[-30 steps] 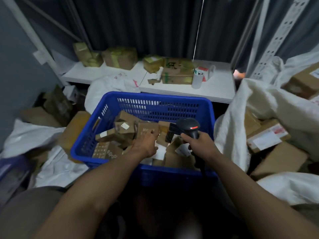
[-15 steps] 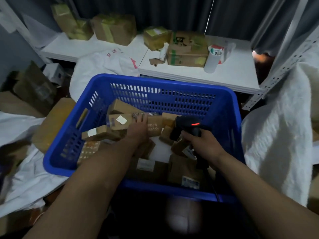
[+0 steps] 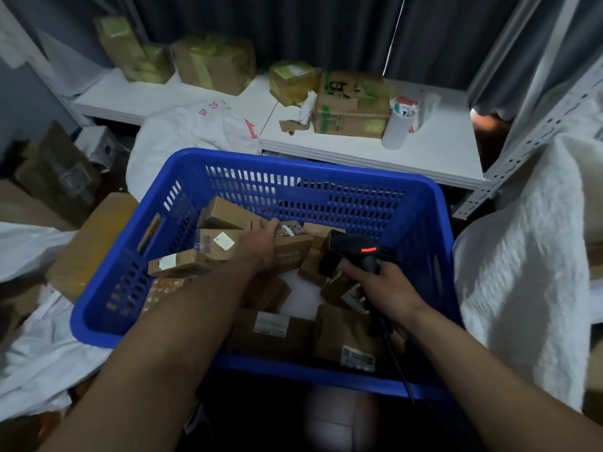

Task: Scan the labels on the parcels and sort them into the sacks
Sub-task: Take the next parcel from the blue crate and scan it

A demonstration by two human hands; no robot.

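inside the blue basket (image 3: 293, 158), the left hand (image 3: 261, 247) lies over a brown parcel (image 3: 293, 254); whether it grips i cannot tell. the right hand (image 3: 386, 293) grips the black scanner (image 3: 363, 254) just beside it.

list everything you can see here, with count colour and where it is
basket: 1, blue, centre
parcels: roughly a dozen, brown, in the basket
scanner: 1, black, red light, in right hand
sacks: several, white, left, right, behind basket
shelf: 1, white, at back
boxes: about 5, brown with green tape, on shelf
cylinder: 1, white, on shelf
curtain: dark, behind shelf
left hand: 1, on a parcel in basket
right hand: 1, grips scanner
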